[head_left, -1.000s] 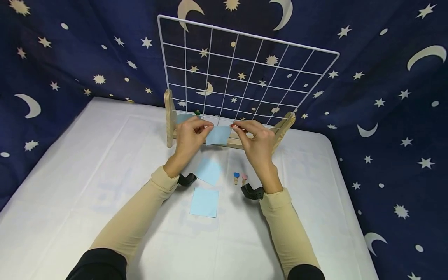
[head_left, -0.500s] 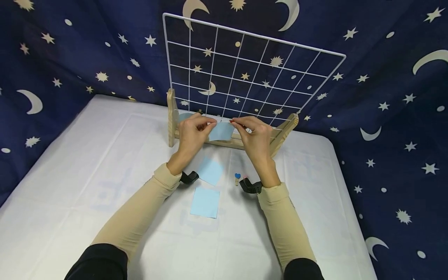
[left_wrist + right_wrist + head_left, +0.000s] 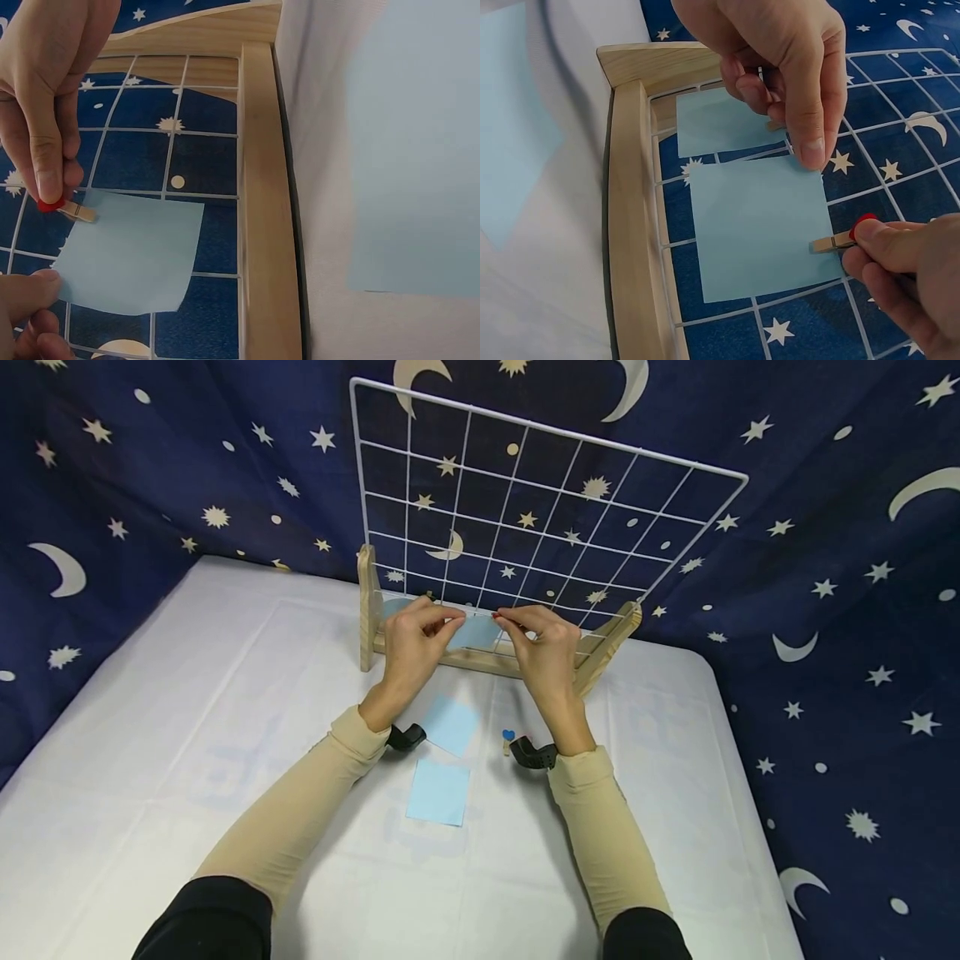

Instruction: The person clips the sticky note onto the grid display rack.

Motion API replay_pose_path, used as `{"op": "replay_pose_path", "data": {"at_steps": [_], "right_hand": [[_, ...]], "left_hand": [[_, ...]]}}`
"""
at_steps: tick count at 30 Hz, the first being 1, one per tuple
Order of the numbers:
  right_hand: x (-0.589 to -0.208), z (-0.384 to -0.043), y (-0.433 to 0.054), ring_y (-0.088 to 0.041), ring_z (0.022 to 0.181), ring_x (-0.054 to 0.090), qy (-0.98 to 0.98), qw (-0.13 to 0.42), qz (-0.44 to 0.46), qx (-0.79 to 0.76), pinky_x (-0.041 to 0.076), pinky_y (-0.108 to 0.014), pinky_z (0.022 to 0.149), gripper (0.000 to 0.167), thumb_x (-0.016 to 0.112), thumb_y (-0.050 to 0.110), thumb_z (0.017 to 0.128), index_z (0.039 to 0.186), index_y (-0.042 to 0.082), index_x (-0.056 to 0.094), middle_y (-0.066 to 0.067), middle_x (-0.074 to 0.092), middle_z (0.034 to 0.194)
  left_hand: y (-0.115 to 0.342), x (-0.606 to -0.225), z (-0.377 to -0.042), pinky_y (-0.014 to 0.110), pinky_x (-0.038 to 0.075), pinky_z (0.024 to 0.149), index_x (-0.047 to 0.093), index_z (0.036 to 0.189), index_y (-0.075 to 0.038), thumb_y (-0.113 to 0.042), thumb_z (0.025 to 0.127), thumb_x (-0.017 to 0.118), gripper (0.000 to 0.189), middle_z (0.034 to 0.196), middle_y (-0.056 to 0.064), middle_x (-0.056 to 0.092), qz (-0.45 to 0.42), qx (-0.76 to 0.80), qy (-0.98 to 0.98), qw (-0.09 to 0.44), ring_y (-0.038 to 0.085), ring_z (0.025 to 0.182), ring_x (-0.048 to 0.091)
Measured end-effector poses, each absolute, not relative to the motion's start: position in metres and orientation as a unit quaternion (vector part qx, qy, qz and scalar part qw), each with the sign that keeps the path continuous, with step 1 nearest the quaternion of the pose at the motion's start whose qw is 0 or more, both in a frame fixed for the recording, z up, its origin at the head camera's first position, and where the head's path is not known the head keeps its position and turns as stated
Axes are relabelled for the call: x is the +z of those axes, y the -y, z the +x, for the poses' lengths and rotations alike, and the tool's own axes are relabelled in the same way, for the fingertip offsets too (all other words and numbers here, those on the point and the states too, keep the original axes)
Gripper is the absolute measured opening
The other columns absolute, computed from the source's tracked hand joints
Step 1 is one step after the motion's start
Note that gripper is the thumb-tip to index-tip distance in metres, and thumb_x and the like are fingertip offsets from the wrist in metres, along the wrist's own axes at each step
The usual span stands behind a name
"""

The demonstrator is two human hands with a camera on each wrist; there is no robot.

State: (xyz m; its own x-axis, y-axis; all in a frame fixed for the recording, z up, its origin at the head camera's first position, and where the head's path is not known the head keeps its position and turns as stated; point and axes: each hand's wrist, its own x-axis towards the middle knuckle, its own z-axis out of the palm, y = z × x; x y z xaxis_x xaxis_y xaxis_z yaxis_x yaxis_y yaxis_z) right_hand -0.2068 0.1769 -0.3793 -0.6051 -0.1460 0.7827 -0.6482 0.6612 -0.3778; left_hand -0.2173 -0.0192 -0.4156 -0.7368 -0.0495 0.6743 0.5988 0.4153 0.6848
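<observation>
My left hand point(image 3: 414, 642) pinches the top left corner of a light blue paper square point(image 3: 761, 229) at the lower part of a white wire grid point(image 3: 528, 424). With its thumb and fingers, my right hand point(image 3: 546, 647) grips a small wooden clothespin point(image 3: 832, 244) that has a red top. The clothespin lies over the paper's other top corner, close to a grid wire; whether it bites the wire cannot be told. Behind my left hand another blue paper point(image 3: 724, 124) hangs on the grid, with a wooden clothespin point(image 3: 775, 126) partly hidden by the fingers.
Wooden feet point(image 3: 367, 610) and a crossbar point(image 3: 483, 662) hold the grid up on the white-covered table point(image 3: 247, 710). Two blue paper squares, one farther point(image 3: 452, 724) and one nearer point(image 3: 438, 793), lie between my arms. A blue heart clothespin point(image 3: 508, 739) lies near my right wrist.
Both hands have moved slightly away from me, bringing the paper and the red-topped clothespin up to the grid. My right wrist now mostly covers the pink clothespin on the table.
</observation>
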Motion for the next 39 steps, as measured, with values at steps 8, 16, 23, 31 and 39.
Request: {"op": "replay_pose_path", "data": {"at_steps": [8,16,23,31,39], "right_hand": [[-0.381,-0.208,-0.175,-0.024,0.078,0.077,0.835,0.365,0.223,0.347,0.061,-0.036,0.066,0.011,0.083,0.009,0.09,0.099,0.003,0.085,-0.01,0.081,0.093],[-0.38,-0.208,-0.177,-0.024,0.08,0.077,0.841,0.348,0.22,0.351,0.062,-0.034,0.068,0.013,0.08,0.011,0.094,0.104,0.003,0.084,-0.01,0.081,0.096],[-0.379,-0.205,-0.178,-0.025,0.082,0.078,0.845,0.332,0.215,0.359,0.063,-0.035,0.068,0.017,0.08,0.009,0.093,0.109,0.002,0.082,-0.012,0.081,0.099],[-0.373,-0.198,-0.185,-0.026,0.082,0.077,0.844,0.346,0.205,0.355,0.062,-0.037,0.068,0.018,0.078,0.014,0.097,0.11,0.003,0.082,-0.013,0.08,0.098],[-0.375,-0.192,-0.196,-0.024,0.082,0.075,0.842,0.355,0.187,0.36,0.062,-0.04,0.068,0.015,0.075,0.015,0.099,0.106,0.004,0.083,-0.011,0.08,0.092]], "left_hand": [[0.02,-0.417,-0.22,0.025,0.035,0.057,0.085,0.094,-0.007,-0.014,0.093,0.082,0.008,0.067,0.007,0.059,-0.169,-0.511,0.781,0.317,0.018,0.057,0.05],[0.019,-0.415,-0.22,0.024,0.036,0.057,0.085,0.097,-0.005,-0.012,0.094,0.08,0.009,0.068,0.008,0.061,-0.167,-0.507,0.784,0.316,0.019,0.057,0.052],[0.02,-0.415,-0.219,0.024,0.036,0.057,0.084,0.1,-0.004,-0.003,0.092,0.079,0.01,0.067,0.008,0.061,-0.17,-0.514,0.776,0.324,0.019,0.057,0.051],[0.019,-0.415,-0.215,0.02,0.032,0.057,0.083,0.094,-0.002,0.01,0.086,0.07,0.019,0.064,0.008,0.055,-0.168,-0.541,0.743,0.356,0.014,0.056,0.046],[0.018,-0.421,-0.212,0.018,0.03,0.056,0.082,0.088,-0.003,0.013,0.085,0.063,0.024,0.062,0.008,0.056,-0.176,-0.555,0.73,0.357,0.014,0.054,0.044]]}}
